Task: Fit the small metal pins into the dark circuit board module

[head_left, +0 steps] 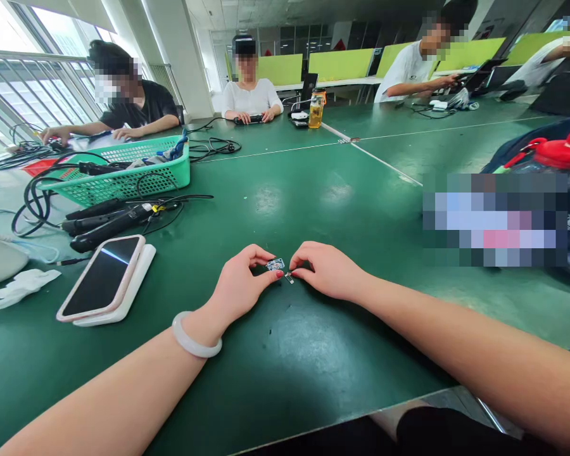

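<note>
I see a tiny circuit bd (276,264), dark w/ white markings, approx. rectangular, over the near-centre part of the table (308,354). L hand (240,282) pinches it betw. thumb & index. R hand (330,270) curls just to its right, fingertips at a small pc (289,278) w/ pale edges; too small for me to tell if it's gripped.

Far left I've got a mint basket (177,172), plastic, lattice-walled, w/ black cables & grey-blue items inside. Far centre: clear bottle (316,113), orange top, amber liquid in it. Near side of basket: long black devices (111,229), rounded. Nearer, a phone (99,275), pink rim, glossy dark screen, on a white slab (145,266); left of that, crumpled tissue (21,288). Tabletop's smooth green, semi-gloss. Smooth white bangle (194,341) on L wrist.
</note>
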Demonstrator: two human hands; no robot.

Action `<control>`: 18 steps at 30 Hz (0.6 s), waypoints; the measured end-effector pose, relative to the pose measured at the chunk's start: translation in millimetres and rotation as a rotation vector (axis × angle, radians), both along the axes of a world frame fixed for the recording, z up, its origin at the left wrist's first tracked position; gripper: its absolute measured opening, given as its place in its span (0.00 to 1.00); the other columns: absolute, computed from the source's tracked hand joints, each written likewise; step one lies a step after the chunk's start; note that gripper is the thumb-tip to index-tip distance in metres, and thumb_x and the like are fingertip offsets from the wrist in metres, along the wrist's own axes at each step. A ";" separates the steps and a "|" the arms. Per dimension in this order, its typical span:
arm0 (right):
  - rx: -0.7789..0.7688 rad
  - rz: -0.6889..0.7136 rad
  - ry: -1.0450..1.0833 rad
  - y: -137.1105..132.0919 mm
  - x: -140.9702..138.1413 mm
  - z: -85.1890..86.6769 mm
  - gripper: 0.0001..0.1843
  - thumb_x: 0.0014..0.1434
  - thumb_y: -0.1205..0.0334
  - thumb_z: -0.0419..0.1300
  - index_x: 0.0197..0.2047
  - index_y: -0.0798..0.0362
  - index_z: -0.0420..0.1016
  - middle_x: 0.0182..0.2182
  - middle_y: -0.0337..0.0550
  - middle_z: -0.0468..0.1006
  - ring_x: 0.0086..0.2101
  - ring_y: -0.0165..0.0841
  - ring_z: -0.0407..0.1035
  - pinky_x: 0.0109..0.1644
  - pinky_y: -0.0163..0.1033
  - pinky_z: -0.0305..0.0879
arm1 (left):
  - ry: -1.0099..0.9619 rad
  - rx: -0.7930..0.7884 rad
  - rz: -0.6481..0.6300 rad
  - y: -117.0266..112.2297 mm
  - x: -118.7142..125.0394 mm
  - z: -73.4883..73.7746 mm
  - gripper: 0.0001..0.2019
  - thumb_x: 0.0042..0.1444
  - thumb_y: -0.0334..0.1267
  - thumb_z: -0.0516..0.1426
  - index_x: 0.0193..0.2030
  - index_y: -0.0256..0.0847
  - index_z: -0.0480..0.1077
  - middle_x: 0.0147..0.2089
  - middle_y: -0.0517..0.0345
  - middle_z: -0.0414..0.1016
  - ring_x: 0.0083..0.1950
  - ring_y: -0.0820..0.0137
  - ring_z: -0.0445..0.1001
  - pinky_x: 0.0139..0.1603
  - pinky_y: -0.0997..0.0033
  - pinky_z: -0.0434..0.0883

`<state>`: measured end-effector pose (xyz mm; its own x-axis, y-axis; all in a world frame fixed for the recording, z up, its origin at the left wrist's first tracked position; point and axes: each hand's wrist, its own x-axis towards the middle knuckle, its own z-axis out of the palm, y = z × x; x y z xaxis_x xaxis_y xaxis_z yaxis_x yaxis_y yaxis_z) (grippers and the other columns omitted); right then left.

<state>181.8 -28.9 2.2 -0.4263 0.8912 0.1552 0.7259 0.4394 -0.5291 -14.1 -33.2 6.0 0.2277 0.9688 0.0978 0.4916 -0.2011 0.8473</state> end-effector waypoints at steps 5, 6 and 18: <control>0.059 0.033 -0.119 -3.8 -3.4 -1.5 0.06 0.59 0.65 0.56 0.33 0.52 0.73 0.33 0.39 0.71 0.32 0.28 0.66 0.36 0.34 0.59 | -0.004 -0.021 -0.009 -1.1 0.6 1.2 0.11 0.45 0.40 0.63 0.35 0.42 0.69 0.37 0.58 0.78 0.41 0.67 0.75 0.46 0.64 0.69; 0.068 0.036 -0.132 -4.3 -3.9 -1.4 0.06 0.59 0.65 0.56 0.33 0.52 0.73 0.33 0.39 0.71 0.32 0.28 0.66 0.36 0.34 0.59 | -0.003 -0.022 -0.008 -1.1 0.8 1.1 0.11 0.45 0.40 0.62 0.35 0.42 0.69 0.37 0.58 0.78 0.41 0.67 0.75 0.46 0.64 0.69; 0.141 0.022 -0.220 -2.3 -4.0 -5.3 0.07 0.59 0.70 0.51 0.32 0.54 0.68 0.32 0.39 0.69 0.28 0.27 0.62 0.31 0.34 0.54 | 0.058 -0.001 -0.021 -0.7 0.3 -0.1 0.10 0.45 0.41 0.63 0.35 0.43 0.69 0.38 0.58 0.78 0.41 0.66 0.74 0.46 0.64 0.68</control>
